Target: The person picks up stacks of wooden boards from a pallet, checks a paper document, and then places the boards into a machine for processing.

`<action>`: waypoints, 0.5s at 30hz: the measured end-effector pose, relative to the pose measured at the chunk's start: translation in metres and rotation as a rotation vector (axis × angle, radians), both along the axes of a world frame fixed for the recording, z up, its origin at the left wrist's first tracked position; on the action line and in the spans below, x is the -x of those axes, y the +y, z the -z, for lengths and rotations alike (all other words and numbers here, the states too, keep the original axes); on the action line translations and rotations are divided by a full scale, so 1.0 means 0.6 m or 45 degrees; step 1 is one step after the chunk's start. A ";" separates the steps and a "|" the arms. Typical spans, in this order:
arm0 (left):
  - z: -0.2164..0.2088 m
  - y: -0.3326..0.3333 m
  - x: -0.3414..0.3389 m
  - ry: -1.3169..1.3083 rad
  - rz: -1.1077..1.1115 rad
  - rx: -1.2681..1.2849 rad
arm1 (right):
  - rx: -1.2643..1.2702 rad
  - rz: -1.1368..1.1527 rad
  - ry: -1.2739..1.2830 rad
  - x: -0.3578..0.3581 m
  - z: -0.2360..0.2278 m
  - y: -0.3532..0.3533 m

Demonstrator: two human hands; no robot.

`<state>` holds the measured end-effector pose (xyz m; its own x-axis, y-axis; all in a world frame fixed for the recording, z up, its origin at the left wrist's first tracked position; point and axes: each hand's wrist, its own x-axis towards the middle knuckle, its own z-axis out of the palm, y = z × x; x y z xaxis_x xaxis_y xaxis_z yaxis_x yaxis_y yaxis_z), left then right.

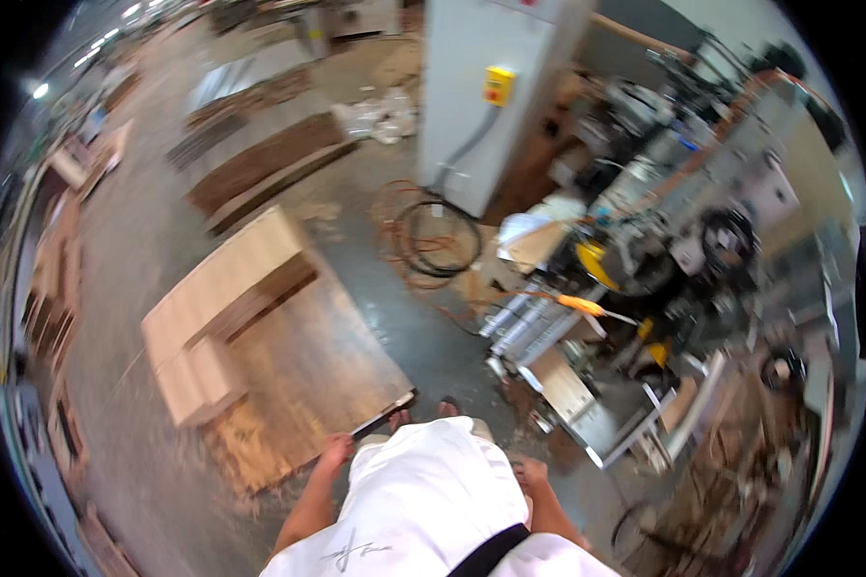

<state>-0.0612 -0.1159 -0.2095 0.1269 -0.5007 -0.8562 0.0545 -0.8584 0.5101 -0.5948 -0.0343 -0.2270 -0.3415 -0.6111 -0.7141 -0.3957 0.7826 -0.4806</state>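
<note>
The left hand [336, 450] is held low by the near edge of a wooden platform [332, 351], fingers seemingly curled; whether the edge is gripped cannot be told through the blur. The right hand [532, 471] is held beside the white shirt [419, 486], its grip likewise indistinct. A stack of wood [223, 279] is borne on the platform's far part, its long axis roughly parallel to the near edge, its upper-right end pointed toward a grey cabinet [464, 125]. The step is judged to be standing beside the load; any handling would require reaching across the platform.
</note>
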 end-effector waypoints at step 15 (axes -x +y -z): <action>-0.057 0.089 0.101 -0.464 -0.426 0.185 | -0.092 -0.379 -0.376 -0.059 -0.073 -0.288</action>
<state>-0.1218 -0.0625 -0.1754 0.5776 -0.4922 -0.6513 0.1102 -0.7434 0.6596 -0.5594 -0.2072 -0.1832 0.0684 -0.5972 -0.7992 -0.4629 0.6906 -0.5557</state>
